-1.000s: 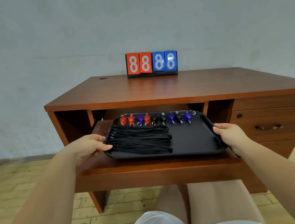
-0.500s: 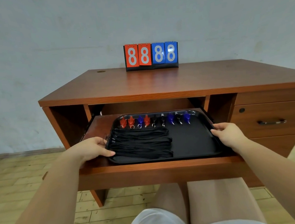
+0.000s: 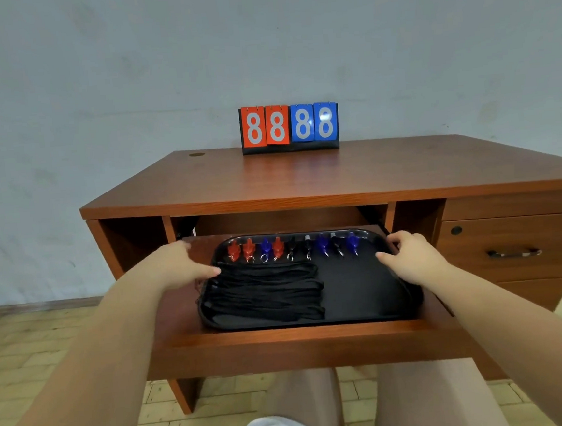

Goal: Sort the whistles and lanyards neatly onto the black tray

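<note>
Sorting looked finished, with red, blue and black plastic whistles rowed along the far edge of the black plastic tray on the pull-out wooden shelf, black lanyards bundled left, and left hand and right hand loosely spread at its sides, so only releasing seemed left.

- black tray: flat on pull-out shelf
- whistles: row along far edge, red, blue, black mixed
- lanyards: black, bundled lengthwise on tray's left half
</note>
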The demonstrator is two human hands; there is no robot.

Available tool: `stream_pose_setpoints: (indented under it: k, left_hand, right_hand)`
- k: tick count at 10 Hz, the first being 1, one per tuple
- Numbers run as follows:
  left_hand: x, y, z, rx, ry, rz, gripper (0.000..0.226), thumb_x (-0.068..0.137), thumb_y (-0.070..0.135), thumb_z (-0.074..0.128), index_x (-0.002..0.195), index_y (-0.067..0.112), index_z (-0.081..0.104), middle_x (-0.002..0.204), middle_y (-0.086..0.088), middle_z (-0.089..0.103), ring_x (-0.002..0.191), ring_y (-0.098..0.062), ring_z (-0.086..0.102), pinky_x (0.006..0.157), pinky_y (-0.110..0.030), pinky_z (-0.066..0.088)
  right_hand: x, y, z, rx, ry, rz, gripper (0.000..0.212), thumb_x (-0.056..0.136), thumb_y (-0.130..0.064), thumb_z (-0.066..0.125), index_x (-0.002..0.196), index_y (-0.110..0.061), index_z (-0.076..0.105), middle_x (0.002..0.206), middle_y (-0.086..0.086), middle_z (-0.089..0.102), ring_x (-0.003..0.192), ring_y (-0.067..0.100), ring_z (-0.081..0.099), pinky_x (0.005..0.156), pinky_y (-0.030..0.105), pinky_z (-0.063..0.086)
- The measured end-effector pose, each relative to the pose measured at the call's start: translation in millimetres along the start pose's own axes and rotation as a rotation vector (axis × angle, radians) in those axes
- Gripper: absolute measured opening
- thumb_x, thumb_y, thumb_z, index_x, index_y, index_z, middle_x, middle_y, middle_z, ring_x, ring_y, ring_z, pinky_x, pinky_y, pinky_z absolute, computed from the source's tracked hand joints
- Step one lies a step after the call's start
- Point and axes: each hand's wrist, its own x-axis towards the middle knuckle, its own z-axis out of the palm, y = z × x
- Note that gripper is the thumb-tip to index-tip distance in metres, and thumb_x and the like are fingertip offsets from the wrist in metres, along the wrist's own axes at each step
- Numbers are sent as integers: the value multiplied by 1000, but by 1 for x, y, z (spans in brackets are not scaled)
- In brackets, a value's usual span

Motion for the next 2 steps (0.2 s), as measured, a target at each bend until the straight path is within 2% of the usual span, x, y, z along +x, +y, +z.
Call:
stream_pose_setpoints:
  k: [2]
  left_hand:
    - [12, 73, 4, 92, 65, 286, 71, 84, 51, 60, 142, 20, 34, 147, -7, 37, 132, -24, 39, 109, -42, 35]
  right_hand:
    - [4, -50, -31, -143, -26, -251, 64, 87, -46, 57, 141, -18, 36, 141, 12, 41, 127, 29, 44, 106, 39, 38]
